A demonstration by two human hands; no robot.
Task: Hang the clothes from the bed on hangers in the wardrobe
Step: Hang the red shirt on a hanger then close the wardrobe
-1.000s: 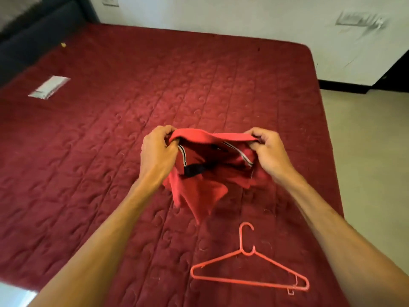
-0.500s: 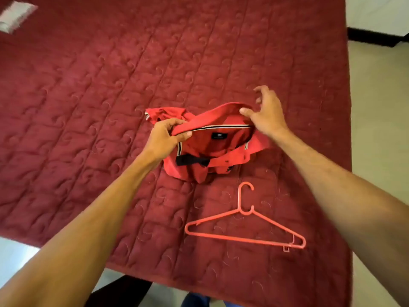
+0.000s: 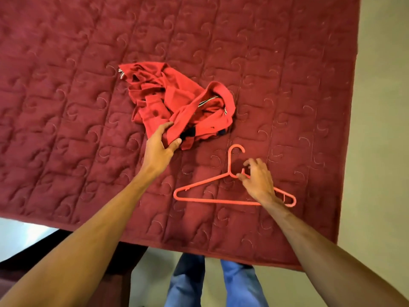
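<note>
The plastic red hanger lies flat at lower centre on the quilted maroon bed cover, its long bar running left to right and its hook pointing toward the top of the frame. The right hand pinches its neck. At centre, the crumpled red shirt, with striped collar trim, is gripped at its near edge by the left hand.

- Beige floor runs down the right side and along the bottom
- Blue jeans stand on it, bottom centre
- Dark brown shape lower left, unidentifiable
- Bright pale patch at left edge
</note>
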